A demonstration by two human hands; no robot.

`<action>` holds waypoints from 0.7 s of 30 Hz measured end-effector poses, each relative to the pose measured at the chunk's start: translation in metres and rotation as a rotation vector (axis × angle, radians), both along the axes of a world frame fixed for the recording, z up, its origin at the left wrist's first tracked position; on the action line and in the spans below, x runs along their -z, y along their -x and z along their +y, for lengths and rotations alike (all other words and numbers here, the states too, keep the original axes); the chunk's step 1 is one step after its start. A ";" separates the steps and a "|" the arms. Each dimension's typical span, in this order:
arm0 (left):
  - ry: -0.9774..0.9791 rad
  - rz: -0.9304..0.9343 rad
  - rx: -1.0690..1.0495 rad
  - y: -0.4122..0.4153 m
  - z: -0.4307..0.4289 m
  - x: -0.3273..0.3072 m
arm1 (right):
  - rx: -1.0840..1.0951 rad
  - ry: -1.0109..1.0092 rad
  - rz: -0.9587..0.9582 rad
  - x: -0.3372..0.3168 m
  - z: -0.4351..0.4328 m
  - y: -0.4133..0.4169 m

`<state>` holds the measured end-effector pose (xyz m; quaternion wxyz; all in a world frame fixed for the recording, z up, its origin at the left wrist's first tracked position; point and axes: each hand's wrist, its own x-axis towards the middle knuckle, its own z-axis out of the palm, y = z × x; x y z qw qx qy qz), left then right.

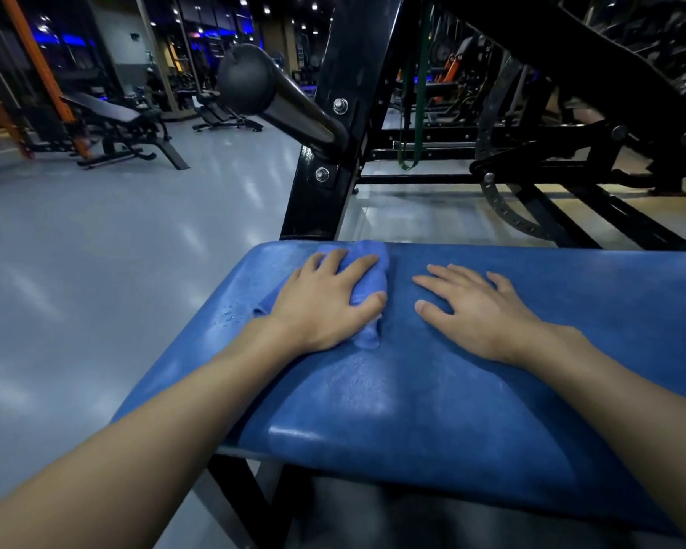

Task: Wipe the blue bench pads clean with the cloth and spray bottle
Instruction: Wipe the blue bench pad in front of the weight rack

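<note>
Dim gym, grey floor (96, 271), black machine frame (325, 172) behind. One blue counter pad (432, 390) up front, right end cut off at the view's edge. One blue cloth (367, 287), bunched near the pad's far left corner, mostly hidden under left hand (321, 307). Two hands: left hand curled over cloth, thumb against its side, pressing down; right hand (480, 311) flat on bare pad just beside, fingers spread, holding nothing.
</note>
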<state>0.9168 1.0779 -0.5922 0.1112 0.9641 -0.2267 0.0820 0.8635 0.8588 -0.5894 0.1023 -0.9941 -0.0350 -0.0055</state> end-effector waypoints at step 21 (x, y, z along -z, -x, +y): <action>0.031 0.027 -0.047 -0.029 0.013 -0.002 | -0.056 0.039 0.024 0.003 0.037 -0.016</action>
